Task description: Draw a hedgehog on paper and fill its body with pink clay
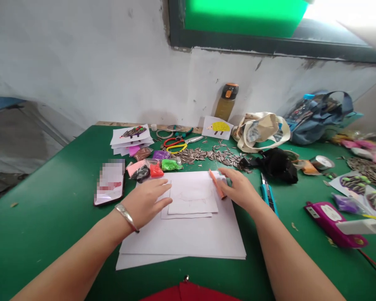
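Observation:
Fingers stretched out, my left hand, with a silver bangle at the wrist, rests at the left edge of a small white sheet that bears faint pencil-like lines. This sheet lies on another small sheet, over larger white paper. On the other side, my right hand is open, its fingers apart at the upper right of the paper. An orange pen lies slanted on the sheet beside the right thumb; the hand does not appear wrapped round it.
Behind the paper lie colored clay packets, sunflower seeds, scissors and a hedgehog picture. A phone is at left. Rightward are a blue utility knife, a black cloth bundle and a magenta device.

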`<state>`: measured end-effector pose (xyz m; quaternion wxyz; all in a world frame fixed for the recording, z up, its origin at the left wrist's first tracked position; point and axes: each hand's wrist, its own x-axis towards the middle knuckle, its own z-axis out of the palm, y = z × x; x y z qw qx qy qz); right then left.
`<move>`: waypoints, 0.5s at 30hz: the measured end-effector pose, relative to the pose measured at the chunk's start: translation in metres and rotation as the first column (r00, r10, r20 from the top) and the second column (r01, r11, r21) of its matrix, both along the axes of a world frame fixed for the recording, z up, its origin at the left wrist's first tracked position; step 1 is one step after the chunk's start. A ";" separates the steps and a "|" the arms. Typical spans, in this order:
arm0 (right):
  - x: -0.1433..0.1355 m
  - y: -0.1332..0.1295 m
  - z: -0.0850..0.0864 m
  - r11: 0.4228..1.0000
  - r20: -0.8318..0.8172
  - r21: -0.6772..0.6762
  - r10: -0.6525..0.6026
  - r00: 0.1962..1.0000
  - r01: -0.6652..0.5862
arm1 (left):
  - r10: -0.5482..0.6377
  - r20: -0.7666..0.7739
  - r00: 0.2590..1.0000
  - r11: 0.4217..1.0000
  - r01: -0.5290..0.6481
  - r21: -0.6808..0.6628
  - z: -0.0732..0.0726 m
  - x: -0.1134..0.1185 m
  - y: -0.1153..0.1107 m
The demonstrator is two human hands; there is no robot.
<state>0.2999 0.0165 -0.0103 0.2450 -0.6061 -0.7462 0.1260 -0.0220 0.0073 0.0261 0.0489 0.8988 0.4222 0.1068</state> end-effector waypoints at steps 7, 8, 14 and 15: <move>-0.002 -0.007 0.018 0.997 -0.006 0.066 -0.037 0.999 0.037 | 0.123 0.086 0.989 0.991 -0.126 0.041 0.011 0.008 0.017; -0.002 -0.009 0.022 0.997 -0.017 0.065 -0.035 0.999 0.036 | 0.127 0.092 0.988 0.990 -0.132 0.046 0.010 0.012 0.023; 0.000 -0.020 0.038 0.998 0.053 -0.046 0.038 0.998 -0.036 | 0.106 0.064 0.992 0.978 -0.116 0.175 -0.010 0.029 0.067; 0.000 -0.021 0.039 0.997 0.048 -0.058 0.052 0.998 -0.049 | 0.121 0.059 0.991 0.974 -0.130 0.186 -0.015 0.030 0.072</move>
